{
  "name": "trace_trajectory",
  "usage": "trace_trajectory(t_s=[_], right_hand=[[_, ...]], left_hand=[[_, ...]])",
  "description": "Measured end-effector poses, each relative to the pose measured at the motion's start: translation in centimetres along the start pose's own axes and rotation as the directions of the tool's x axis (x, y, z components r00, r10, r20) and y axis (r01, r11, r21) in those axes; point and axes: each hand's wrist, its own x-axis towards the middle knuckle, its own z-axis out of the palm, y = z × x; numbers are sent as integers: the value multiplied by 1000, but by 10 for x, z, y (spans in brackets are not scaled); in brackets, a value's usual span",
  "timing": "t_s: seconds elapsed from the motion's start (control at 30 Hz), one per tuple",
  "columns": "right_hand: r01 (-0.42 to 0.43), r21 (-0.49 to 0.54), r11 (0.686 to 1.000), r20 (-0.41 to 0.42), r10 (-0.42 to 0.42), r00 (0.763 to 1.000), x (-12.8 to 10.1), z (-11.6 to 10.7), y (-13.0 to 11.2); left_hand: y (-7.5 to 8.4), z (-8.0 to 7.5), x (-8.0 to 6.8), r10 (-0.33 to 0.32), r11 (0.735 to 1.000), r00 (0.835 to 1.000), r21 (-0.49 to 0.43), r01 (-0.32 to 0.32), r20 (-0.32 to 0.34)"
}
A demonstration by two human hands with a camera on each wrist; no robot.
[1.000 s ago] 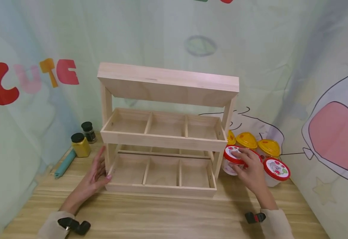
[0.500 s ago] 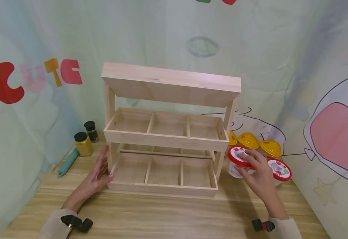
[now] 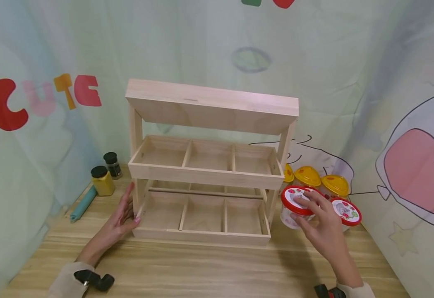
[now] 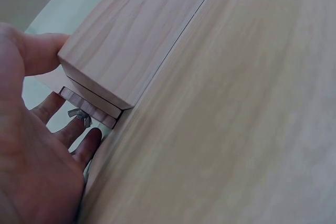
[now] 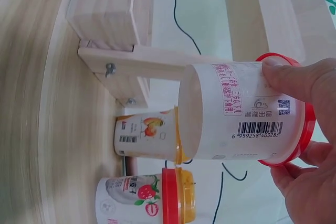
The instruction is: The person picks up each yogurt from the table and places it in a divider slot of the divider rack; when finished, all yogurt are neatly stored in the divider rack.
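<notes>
The right hand [image 3: 324, 227] pinches the red-lidded cup [image 5: 231, 106], raised off the table [image 3: 217, 273], by its lid [image 3: 289, 195]. The left hand [image 3: 116, 225], loosely spread, touches the wooden rack [image 3: 205, 175] between both hands. Caution: lid-only grip may detach the lid, dropping the cup; passing too close leftward may strike the rack.

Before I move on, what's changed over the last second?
The right hand, already on the red-lidded cup, has drawn it slightly toward the person and a little rightward, away from the wooden stand; nothing was let go. The left hand stays at the stand's left side. The stand, the yellow jar and the yellow-lidded cups stayed put.
</notes>
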Motion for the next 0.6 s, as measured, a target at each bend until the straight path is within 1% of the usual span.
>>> trace_trajectory(t_s=[0.17,0.3,0.6], right_hand=[[11,12,1000,1,-12,1000,-3,0,-5],[0,32,999,24,0,1000,-6,2,-6],[34,66,997,35,-36,999,-7,10,-8]], left_hand=[[1,0,0,-24,1000,1000,6,24,3],[1,0,0,-22,1000,1000,4,22,5],[0,0,0,-15,1000,1000,-6,15,12]])
